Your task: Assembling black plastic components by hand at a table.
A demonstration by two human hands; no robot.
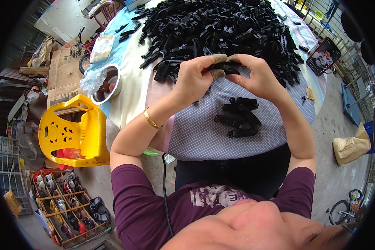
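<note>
Between my two hands is a small black plastic part [227, 68], held just above the near edge of a big pile of similar black parts [216, 31]. My left hand [193, 81] pinches its left end, with tan wraps on the thumb and a finger. On the right end, the fingers and thumb of my right hand [256, 77] are closed, and a fingertip there is wrapped too. Both sets of fingertips almost meet over the part, which hides much of its shape. Closer to me, several black parts [239, 118] lie in a loose group on the dotted grey cloth [191, 137].
A white bowl [117, 89] with round brown things and clear plastic stands left on the table, near a yellow chair [91, 137]. A phone [324, 56] is propped at the right edge. A paper sack [351, 149] and shoe rack [66, 200] stand on the floor.
</note>
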